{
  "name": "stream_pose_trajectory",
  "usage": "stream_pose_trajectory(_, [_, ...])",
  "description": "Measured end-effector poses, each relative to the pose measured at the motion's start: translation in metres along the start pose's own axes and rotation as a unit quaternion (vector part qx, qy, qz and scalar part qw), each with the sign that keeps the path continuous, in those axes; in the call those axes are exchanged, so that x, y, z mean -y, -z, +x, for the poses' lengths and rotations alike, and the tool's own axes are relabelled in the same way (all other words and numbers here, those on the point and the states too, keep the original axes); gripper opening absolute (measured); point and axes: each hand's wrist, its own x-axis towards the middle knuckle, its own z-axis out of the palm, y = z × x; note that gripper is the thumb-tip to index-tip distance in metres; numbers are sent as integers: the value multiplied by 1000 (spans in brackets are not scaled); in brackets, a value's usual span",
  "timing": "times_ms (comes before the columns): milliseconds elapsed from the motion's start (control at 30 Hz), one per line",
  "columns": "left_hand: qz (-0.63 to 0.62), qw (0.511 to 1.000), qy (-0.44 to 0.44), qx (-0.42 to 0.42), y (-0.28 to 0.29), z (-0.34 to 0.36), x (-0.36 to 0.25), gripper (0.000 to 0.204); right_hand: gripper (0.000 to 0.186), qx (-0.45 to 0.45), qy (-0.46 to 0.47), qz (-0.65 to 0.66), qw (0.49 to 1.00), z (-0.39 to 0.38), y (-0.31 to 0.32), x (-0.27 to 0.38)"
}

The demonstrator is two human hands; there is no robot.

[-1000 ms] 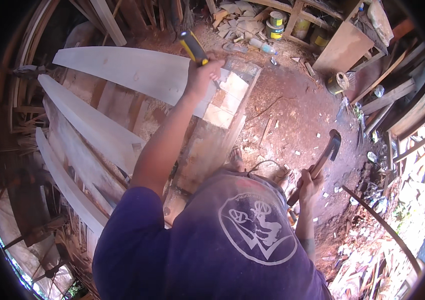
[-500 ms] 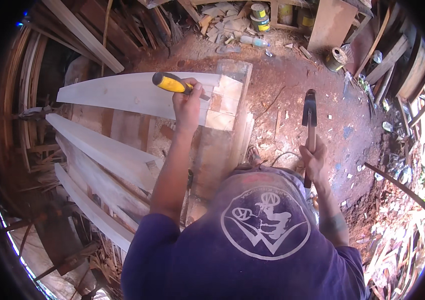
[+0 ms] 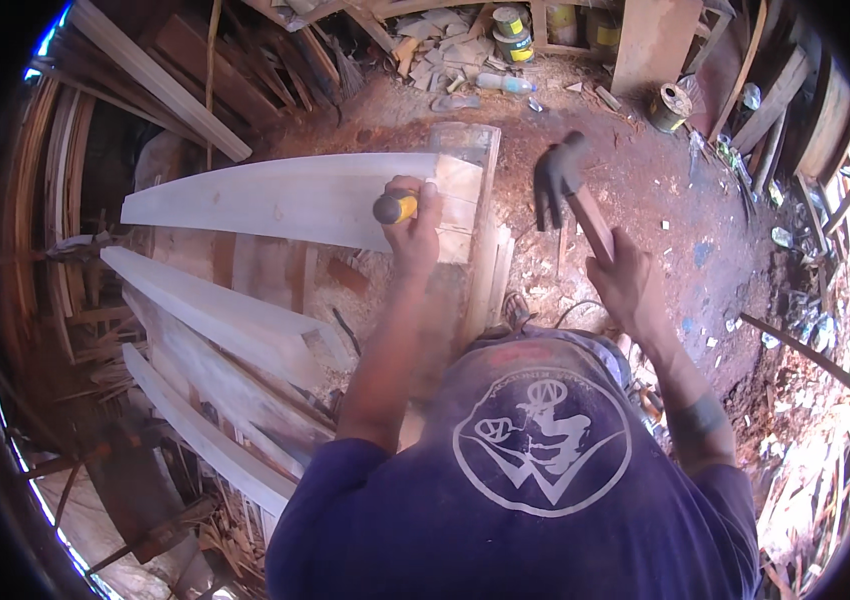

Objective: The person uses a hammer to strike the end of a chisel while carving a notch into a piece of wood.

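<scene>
My left hand (image 3: 415, 230) grips a yellow-and-black chisel (image 3: 395, 207), its handle end facing the camera, over the right end of a pale, tapered plank (image 3: 265, 195). The blade is hidden. My right hand (image 3: 625, 285) holds a claw hammer (image 3: 593, 225) by its wooden handle, with the dark head, slightly blurred, raised to the right of the chisel. The plank rests across a rough wooden bench (image 3: 477, 298), its marked, lighter end near the bench's right edge.
More pale tapered pieces (image 3: 215, 295) lie below at left. Timber (image 3: 155, 75) leans along the left. Cans (image 3: 513, 45), a plastic bottle (image 3: 500, 82) and offcuts lie at the back on the dirt floor (image 3: 685, 260). A thin dark strip (image 3: 810, 365) crosses the right side.
The chisel has swung from leaning to nearly end-on toward the camera. The hammer has risen and tilted left toward the chisel. My view has shifted, so the bench appears lower.
</scene>
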Motion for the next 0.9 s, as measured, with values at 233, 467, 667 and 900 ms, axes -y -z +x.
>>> stream_pose_trajectory(233, [2, 995, -52, -86, 16, -4, 52, 32, 17, 12, 351, -73, 934, 36, 23, 106])
stream_pose_trajectory(467, [9, 999, -41, 22, 12, 8, 54, 25, 18, 66, 342, -255, 902, 58, 25, 138])
stream_pose_trajectory(667, [180, 980, -34, -78, 26, 8, 63, 26, 21, -10, 458, -88, 885, 50, 29, 158])
stream_pose_trajectory(900, [-116, 992, 49, -4, 5, 10, 27, 26, 19, 94, 342, -232, 906, 63, 44, 160])
